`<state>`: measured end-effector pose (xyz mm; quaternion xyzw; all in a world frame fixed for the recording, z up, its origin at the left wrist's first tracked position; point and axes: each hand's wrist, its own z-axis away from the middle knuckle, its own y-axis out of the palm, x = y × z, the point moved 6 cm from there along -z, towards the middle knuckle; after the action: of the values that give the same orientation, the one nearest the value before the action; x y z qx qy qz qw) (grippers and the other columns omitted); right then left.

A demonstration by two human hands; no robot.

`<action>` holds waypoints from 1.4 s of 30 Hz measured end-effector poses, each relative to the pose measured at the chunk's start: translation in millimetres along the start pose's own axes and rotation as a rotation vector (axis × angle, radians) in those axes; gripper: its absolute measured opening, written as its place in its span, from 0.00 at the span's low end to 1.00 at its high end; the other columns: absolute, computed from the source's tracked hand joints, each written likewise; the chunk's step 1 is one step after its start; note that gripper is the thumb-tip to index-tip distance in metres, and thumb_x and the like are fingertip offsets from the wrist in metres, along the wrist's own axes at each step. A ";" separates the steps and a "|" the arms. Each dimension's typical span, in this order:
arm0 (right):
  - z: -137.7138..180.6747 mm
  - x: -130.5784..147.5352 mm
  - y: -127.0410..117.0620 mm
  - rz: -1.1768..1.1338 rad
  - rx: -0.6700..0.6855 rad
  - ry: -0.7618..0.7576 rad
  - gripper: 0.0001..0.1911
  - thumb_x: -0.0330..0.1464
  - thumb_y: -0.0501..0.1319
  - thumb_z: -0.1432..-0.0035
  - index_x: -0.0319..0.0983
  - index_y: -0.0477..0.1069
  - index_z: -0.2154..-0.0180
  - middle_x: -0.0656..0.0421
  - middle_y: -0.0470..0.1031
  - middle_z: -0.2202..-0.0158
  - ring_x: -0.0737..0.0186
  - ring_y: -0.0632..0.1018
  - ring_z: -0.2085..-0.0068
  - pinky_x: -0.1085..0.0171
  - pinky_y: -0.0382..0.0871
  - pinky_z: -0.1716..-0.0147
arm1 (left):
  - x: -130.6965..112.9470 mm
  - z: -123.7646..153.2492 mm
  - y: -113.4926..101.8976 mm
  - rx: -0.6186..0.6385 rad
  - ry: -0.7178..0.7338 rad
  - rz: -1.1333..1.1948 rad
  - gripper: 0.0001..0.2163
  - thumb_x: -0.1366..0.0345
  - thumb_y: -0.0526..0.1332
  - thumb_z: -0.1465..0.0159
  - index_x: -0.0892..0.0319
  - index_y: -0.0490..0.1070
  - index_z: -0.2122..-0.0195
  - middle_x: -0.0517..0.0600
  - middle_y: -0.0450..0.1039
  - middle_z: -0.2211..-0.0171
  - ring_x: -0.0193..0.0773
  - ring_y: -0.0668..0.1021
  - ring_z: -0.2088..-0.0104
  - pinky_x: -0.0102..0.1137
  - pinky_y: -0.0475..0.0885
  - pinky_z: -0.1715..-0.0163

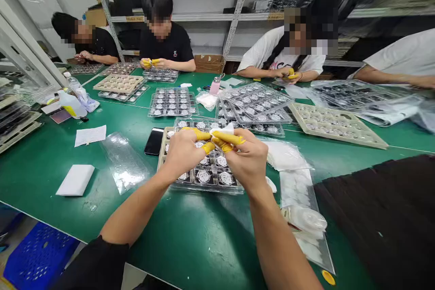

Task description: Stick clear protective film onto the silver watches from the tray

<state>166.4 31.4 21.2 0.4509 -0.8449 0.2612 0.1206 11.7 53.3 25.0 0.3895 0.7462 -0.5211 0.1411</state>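
My left hand and my right hand meet above a clear tray of round silver parts on the green table. Both wear yellow finger cots. Their fingertips pinch a small white cloth between them; whether a part sits inside the cloth is hidden. A black phone lies just left of the tray. A stack of white wipes in a clear bag lies to the right of my right hand.
More trays of parts and a beige tray fill the table's middle. Several seated people work across the table. A pink bottle, white bottles, paper slips, a white pad and a dark mat lie around.
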 end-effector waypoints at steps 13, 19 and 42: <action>7.9 -37.1 10.0 -0.244 -0.087 0.608 0.12 0.40 0.70 0.49 0.39 0.83 0.65 0.58 0.79 0.68 0.67 0.71 0.72 0.67 0.62 0.77 | 27.3 -5.9 20.3 -0.262 -0.387 1.143 0.11 0.70 0.73 0.47 0.63 0.77 0.64 0.51 0.79 0.63 0.38 0.81 0.63 0.38 0.80 0.57; 15.3 -48.3 17.3 -0.652 -0.282 0.912 0.24 0.44 0.77 0.64 0.38 0.82 0.64 0.59 0.78 0.69 0.71 0.65 0.77 0.69 0.55 0.82 | 19.7 -4.0 21.0 -0.148 -0.548 1.262 0.13 0.76 0.72 0.48 0.63 0.73 0.63 0.50 0.77 0.63 0.35 0.81 0.65 0.41 0.80 0.53; 10.5 -62.7 0.4 -0.718 -0.492 0.967 0.07 0.31 0.65 0.56 0.39 0.66 0.76 0.67 0.64 0.80 0.73 0.61 0.80 0.71 0.51 0.84 | 11.1 3.1 44.5 -0.071 -0.704 1.340 0.10 0.80 0.67 0.42 0.64 0.68 0.63 0.50 0.77 0.68 0.37 0.83 0.68 0.41 0.81 0.55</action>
<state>201.9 69.6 -15.3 0.4962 -0.5270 0.1769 0.6669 36.2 62.2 -12.9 0.5655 0.2773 -0.3931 0.6699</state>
